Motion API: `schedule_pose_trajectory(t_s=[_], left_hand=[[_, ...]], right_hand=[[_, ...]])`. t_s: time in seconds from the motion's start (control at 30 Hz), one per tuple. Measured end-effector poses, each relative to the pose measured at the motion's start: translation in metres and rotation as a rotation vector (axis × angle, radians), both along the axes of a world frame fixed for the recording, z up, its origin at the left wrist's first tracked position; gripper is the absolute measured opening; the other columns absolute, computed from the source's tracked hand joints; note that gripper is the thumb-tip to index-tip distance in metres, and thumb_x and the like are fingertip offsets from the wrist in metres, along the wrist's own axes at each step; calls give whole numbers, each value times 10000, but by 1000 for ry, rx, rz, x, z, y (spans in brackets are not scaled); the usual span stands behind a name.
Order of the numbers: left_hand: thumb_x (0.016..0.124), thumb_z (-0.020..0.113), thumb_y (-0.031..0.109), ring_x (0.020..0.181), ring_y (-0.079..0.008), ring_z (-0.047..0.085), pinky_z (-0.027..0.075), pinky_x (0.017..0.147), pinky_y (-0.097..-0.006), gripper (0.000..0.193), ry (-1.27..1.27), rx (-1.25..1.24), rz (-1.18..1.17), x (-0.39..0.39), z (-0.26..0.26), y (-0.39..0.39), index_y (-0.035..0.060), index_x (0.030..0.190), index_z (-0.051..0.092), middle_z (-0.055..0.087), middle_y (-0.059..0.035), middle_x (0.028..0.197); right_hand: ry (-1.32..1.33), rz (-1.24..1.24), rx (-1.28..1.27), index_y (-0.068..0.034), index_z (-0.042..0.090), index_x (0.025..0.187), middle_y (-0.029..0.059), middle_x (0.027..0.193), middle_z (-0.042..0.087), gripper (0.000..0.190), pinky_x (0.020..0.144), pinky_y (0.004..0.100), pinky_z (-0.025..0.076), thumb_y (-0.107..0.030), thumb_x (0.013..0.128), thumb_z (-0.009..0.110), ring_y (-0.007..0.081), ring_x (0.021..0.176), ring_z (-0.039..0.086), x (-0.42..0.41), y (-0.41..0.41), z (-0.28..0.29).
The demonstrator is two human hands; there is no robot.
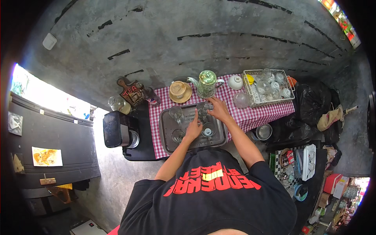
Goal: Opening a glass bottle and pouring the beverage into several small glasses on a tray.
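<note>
A dark rectangular tray (188,141) lies before me on a red-and-white checked cloth, with several clear glass cups in it. My right hand (218,108) grips a glass mug (202,108) at the tray's back right, its fingers at the mug's side. Against the same mug's near side is my left hand (194,127), index finger extended; whether it holds anything is hard to tell. Another glass mug (176,113) stands at the back left, and a glass cup (178,135) at the front left. At the front right, a glass cup (209,129) shows something white in it.
Behind the tray stand a green patterned teapot (207,83) and a lidded wooden-looking cup on a saucer (180,91). A white bowl (235,82) and a wire basket of glassware (249,101) are at the right. A black appliance (113,129) stands left, near a dark bottle (151,96).
</note>
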State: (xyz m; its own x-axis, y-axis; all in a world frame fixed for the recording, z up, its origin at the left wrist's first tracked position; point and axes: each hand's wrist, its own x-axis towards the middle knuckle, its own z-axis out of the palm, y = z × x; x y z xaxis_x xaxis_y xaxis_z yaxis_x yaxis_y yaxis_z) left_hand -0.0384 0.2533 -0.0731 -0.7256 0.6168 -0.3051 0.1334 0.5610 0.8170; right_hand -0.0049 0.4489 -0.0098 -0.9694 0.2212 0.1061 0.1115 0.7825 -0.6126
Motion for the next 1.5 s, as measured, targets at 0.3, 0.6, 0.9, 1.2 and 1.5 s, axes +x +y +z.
schedule_pose_trajectory(t_s=[0.3, 0.6, 0.9, 1.2, 1.5], left_hand=[[869, 618, 141, 966, -388, 682, 517, 895, -472, 980, 2, -8, -11, 0, -1, -1, 300, 1592, -25, 684, -199, 1124], [868, 612, 119, 923, -391, 689, 526, 865, -467, 977, 31, 25, -5, 1, -1, -1, 287, 1593, -20, 706, -195, 1034], [869, 605, 111, 918, -389, 692, 522, 864, -474, 975, 30, 40, 5, 2, -1, -1, 297, 1592, -23, 716, -181, 983], [864, 590, 101, 902, -377, 699, 523, 862, -464, 979, 14, 39, 1, 1, 2, -2, 321, 1587, -32, 718, -180, 966], [858, 633, 161, 940, -380, 693, 517, 886, -446, 946, -18, 60, -20, -11, 4, -6, 311, 1594, 57, 715, -183, 978]], right_hand=[[57, -16, -104, -114, 594, 1127, 62, 1085, 673, 480, 883, 486, 430, -149, 689, 788, 295, 1091, 614, 2, 0, 4], [107, -33, -82, -104, 640, 1103, 68, 1079, 681, 454, 866, 481, 449, -161, 679, 792, 295, 1071, 619, 2, -2, -3], [65, 10, -34, -78, 725, 1137, 152, 1136, 639, 473, 943, 449, 475, -181, 681, 797, 351, 1101, 582, -2, -2, -11], [86, 32, 79, -60, 725, 1147, 163, 1044, 638, 490, 919, 449, 477, -157, 673, 804, 359, 1017, 581, -7, -7, -6], [163, -128, -313, -16, 694, 1150, 183, 1083, 650, 458, 891, 420, 517, -88, 706, 779, 363, 1019, 643, 2, -12, 4]])
